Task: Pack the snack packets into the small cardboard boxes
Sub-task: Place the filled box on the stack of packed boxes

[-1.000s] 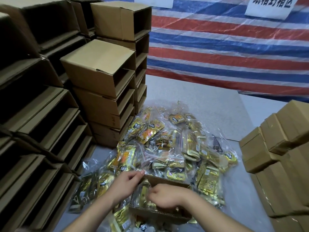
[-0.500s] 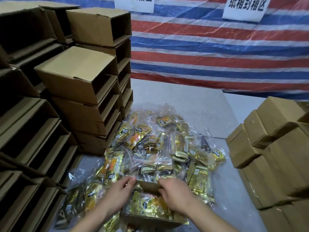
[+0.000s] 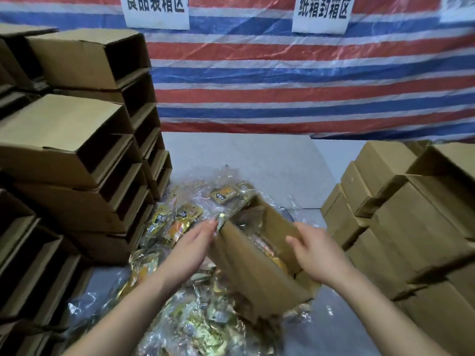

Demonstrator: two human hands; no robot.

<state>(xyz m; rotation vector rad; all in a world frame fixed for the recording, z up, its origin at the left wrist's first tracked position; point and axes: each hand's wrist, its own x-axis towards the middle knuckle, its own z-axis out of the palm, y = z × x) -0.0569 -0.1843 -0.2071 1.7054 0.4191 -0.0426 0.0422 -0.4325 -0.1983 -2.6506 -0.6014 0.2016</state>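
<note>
Packing workshop; stacked cardboard boxes [image 3: 77, 140]; striped tarp [image 3: 282, 86]; zone signs [image 3: 321, 11]

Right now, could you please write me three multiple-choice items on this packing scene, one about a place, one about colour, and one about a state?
1. Where do the closed cardboard boxes stand?
A. On the person's right
B. Under the snack packets
C. On top of the open-ended boxes

2. Which colours stripe the tarp behind the table?
A. Green and yellow
B. Red, blue and white
C. Black and orange

3. How is the small box between the hands?
A. Taped shut
B. Flattened
C. Open, with packets inside

Answers:
1. A: they are stacked at the right edge, opposite the open-ended boxes on the left.
2. B: red, blue and white bands run across it.
3. C: the left hand and right hand flank it, flaps up, with snack packets visible inside.
</note>
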